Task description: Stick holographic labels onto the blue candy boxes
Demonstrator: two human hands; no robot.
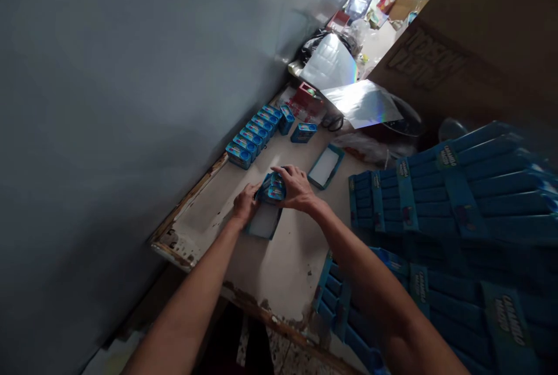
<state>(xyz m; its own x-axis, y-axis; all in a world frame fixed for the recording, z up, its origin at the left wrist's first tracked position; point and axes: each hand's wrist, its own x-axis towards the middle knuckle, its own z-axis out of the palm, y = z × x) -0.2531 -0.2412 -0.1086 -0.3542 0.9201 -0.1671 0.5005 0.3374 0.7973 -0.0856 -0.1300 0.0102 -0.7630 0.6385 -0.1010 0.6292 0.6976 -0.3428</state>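
We have both hands at the far end of a shallow blue box with a white inner base (264,221), which sits on the worn, cream-coloured worktop (209,212). Our right hand (297,187) has its grip closed around a pair of small blue packs with printed faces (276,188), thumb on one side and fingers on the other. Our left hand (245,203) is at their other side, fingers bent; whether it pinches the packs or the box's edge, we cannot tell.

The work in our hands looks only partly done: the near part of this box shows bare white base, with the packs at its far end. Whether they are seated inside or held above it is unclear. A second open blue box with a white base (326,167), to the right, holds no packs, so we judge it untouched by filling.

Along the wall side stands a row of about six similar blue packs (253,135), with two loose blue packs (295,126) just beside its far end. To our right rise banded stacks of long blue boxes (407,189), which look finished.
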